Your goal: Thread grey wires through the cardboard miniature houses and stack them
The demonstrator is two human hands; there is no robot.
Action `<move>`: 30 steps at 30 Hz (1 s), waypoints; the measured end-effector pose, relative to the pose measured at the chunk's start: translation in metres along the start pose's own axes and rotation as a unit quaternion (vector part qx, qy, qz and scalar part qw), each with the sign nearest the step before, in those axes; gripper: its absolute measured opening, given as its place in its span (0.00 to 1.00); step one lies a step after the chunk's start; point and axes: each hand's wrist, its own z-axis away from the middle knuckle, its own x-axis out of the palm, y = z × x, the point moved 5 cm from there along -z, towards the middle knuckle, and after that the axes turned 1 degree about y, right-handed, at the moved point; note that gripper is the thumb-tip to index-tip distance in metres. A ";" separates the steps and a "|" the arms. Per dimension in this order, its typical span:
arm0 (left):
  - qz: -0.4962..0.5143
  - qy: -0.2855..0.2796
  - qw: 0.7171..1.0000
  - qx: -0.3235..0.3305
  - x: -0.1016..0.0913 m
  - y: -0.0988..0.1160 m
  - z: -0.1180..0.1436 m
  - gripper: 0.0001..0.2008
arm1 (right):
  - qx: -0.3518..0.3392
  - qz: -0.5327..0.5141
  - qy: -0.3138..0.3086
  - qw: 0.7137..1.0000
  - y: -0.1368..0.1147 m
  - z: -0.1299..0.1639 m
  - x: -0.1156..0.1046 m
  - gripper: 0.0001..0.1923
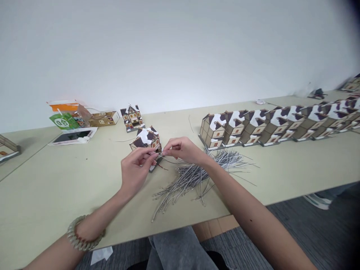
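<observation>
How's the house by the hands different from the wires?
The house is boxy; the wires are long and thin. The house is dark and white on top; the wires look grey. The house is partly hidden by the left hand; the wires lie near the right forearm. Both are on the table.

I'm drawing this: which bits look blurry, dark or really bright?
Head view: the row of model houses blurs toward the right edge; head view: the top-right corner is dark; head view: the wall looks brightest low, near the middle.
</observation>
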 end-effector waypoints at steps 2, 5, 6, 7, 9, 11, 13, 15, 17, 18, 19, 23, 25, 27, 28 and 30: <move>0.013 -0.002 1.000 -0.014 0.001 -0.001 0.000 0.06 | 0.002 0.001 0.003 1.000 0.000 0.000 -0.001 0.14; 0.035 -0.001 0.999 -0.036 0.002 -0.004 0.000 0.07 | 0.011 -0.001 0.001 1.000 0.000 0.000 0.000 0.12; 0.043 0.000 0.998 -0.040 0.002 -0.004 0.000 0.07 | 0.015 -0.002 -0.002 1.000 0.001 0.000 0.001 0.11; 0.051 0.002 0.998 -0.042 0.002 -0.005 0.000 0.07 | 0.019 -0.002 -0.006 1.000 0.000 0.001 0.001 0.11; 0.063 0.005 0.997 -0.043 0.003 -0.005 0.000 0.08 | 0.022 -0.003 -0.014 1.000 -0.001 0.001 0.003 0.09; 0.070 0.005 0.996 -0.046 0.003 -0.006 0.000 0.08 | 0.018 -0.005 -0.022 1.000 -0.002 0.002 0.004 0.08; 0.071 0.005 0.996 -0.051 0.003 -0.006 0.001 0.08 | 0.010 -0.009 -0.029 0.999 -0.002 0.002 0.005 0.07; 0.069 0.003 0.996 -0.056 0.004 -0.007 0.002 0.08 | 0.004 -0.011 -0.034 0.999 -0.002 0.001 0.006 0.06; 0.070 0.000 0.996 -0.056 0.004 -0.008 0.002 0.09 | 0.004 -0.014 -0.035 0.999 -0.001 0.001 0.006 0.07; 0.072 -0.002 0.996 -0.054 0.004 -0.008 0.002 0.09 | 0.007 -0.017 -0.035 0.999 -0.001 0.001 0.006 0.07; 0.074 -0.003 0.996 -0.052 0.004 -0.008 0.001 0.08 | 0.012 -0.020 -0.034 0.999 0.000 0.001 0.006 0.07; 0.058 0.003 0.998 -0.037 0.003 -0.006 0.002 0.08 | 0.042 -0.036 -0.030 0.998 -0.001 0.003 0.005 0.07; 0.035 0.011 0.999 -0.029 0.002 -0.005 0.002 0.08 | 0.049 -0.043 -0.029 0.997 -0.002 0.003 0.005 0.08; 0.017 0.019 0.999 -0.027 0.001 -0.004 0.003 0.09 | 0.054 -0.047 -0.028 0.997 -0.002 0.003 0.006 0.08; 0.014 0.022 0.999 -0.029 0.001 -0.005 0.003 0.10 | 0.057 -0.051 -0.027 0.997 -0.002 0.003 0.006 0.09; 0.017 0.031 0.999 -0.035 0.000 -0.006 0.003 0.12 | 0.064 -0.060 -0.025 0.996 -0.002 0.003 0.005 0.10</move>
